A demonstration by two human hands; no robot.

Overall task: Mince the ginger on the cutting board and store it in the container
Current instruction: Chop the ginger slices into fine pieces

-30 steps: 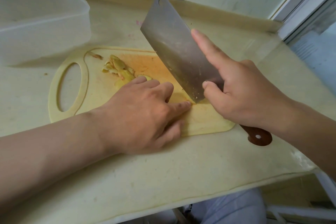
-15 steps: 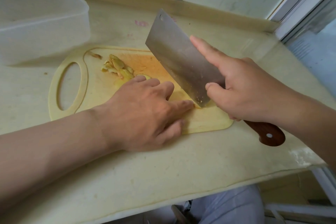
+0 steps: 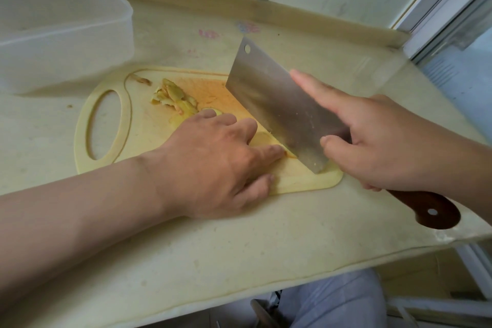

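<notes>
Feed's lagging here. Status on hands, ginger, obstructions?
Left hand holds ginger down on cutting board. Right hand grips cleaver, edge down at the ginger. Cut slices piled behind; container far left. Left fingertips beside the cleaver.

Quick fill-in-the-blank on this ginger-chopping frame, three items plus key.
The right hand grips the cleaver, index finger extended along its ____.
The left hand steadies a ginger piece on the ____.
The translucent container stands on the counter at far ____.
Missing: blade; cutting board; left.
</notes>
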